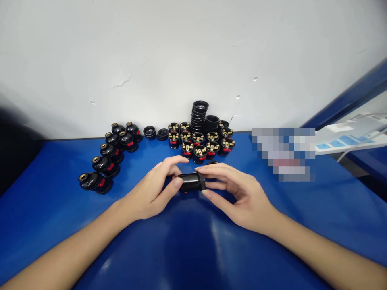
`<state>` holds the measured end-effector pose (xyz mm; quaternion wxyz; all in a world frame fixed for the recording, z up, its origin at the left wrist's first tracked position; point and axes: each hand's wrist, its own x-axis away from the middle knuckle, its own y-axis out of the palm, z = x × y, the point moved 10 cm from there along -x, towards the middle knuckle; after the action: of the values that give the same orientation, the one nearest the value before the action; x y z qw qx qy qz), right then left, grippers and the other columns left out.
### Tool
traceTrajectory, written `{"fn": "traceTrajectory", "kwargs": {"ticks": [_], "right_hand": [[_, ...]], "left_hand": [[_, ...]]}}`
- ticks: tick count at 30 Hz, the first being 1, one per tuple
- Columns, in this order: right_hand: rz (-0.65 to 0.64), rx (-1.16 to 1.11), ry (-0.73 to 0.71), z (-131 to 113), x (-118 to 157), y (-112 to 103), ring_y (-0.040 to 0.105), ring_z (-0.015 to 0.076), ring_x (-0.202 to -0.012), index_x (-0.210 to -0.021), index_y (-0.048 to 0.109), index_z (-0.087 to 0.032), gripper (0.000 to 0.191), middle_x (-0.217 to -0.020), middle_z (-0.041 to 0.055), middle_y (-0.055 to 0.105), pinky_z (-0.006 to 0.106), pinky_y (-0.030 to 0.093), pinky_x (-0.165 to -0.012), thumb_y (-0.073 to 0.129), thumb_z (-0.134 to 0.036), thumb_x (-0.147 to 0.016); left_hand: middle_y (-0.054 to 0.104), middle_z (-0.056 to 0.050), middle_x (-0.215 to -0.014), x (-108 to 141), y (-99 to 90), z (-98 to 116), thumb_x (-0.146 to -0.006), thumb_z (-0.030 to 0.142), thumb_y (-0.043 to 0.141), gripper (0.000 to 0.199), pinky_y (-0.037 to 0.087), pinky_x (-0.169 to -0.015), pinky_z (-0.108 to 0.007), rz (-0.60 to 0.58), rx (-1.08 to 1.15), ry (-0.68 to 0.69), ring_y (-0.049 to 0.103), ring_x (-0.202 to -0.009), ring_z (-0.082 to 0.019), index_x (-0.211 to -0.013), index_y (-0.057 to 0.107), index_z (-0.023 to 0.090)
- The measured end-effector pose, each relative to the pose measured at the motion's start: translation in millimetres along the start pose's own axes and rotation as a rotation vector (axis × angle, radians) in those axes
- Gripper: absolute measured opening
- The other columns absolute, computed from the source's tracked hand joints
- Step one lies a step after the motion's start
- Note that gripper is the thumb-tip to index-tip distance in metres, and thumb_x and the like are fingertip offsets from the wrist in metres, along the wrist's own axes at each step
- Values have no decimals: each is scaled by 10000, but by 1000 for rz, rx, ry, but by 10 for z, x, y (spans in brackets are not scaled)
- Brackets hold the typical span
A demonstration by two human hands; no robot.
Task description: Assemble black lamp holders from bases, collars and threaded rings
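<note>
Between my hands a black lamp holder body (191, 182) lies on its side just above the table, a bit of red showing at its underside. My left hand (157, 189) pinches its left end with thumb and fingers. At the other end, the fingertips and thumb of my right hand (243, 197) close around a wider black ring (201, 181). Beyond my hands stand several black socket cores (200, 153) with brass contacts on top and red switch pieces. One more black ring (213, 162) is partly hidden behind my right fingers.
Several capped lamp holders (102, 166) with brass-threaded tops stand in slanting rows at left. Loose black rings (149, 132) and a tall ring stack (198, 117) are near the white wall (169, 60). On the blue table's (136, 249) right lies a pixelated patch (284, 155).
</note>
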<state>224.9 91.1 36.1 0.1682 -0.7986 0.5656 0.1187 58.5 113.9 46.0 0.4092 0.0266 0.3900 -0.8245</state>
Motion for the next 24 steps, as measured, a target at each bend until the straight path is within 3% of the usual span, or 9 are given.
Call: {"fn": "traceTrajectory", "kwargs": {"ticks": [3,8,13,19,24], "right_hand": [[-8,13,-23,-14,-3,2,781,269,-1273,-1416,745,-323,450,-1398,81,696,460,706,-1097,746,-107,-1021],[15,-23,-5,13,-8,-24,787,259,-1259,-1409,736,-335,445,-1380,74,712,441,713,-1083,748,-112,-1025],[2,4,-20,6,-2,-16,793,249,-1235,-1414,736,-335,463,-1382,72,692,436,715,-1082,754,-99,-1016],[6,-5,-24,-8,-14,-17,778,258,-1267,-1400,741,-328,454,-1376,74,692,437,711,-1090,747,-87,-1015],[11,-10,-33,-15,-18,-14,785,249,-1252,-1391,743,-333,449,-1370,68,688,428,711,-1088,756,-93,-1012]], "left_hand": [[634,10,-920,-3,20,-28,-1146,292,515,415,534,-829,-328,-2,-27,-20,615,-817,-164,-1545,407,259],[639,-37,-1150,28,-92,2,-960,338,844,829,567,-856,-323,127,-56,57,637,-951,-182,-1613,335,306],[688,0,-1029,12,-30,-62,-1123,301,601,526,565,-820,-298,60,-41,-8,645,-858,-151,-1592,364,320],[656,-92,-1316,20,-100,62,-950,289,857,876,584,-972,-377,161,-14,137,673,-1081,-212,-1640,318,307],[716,-1,-1032,-9,-1,-22,-1064,257,715,661,571,-951,-346,58,-25,38,708,-951,-172,-1615,352,305]]}}
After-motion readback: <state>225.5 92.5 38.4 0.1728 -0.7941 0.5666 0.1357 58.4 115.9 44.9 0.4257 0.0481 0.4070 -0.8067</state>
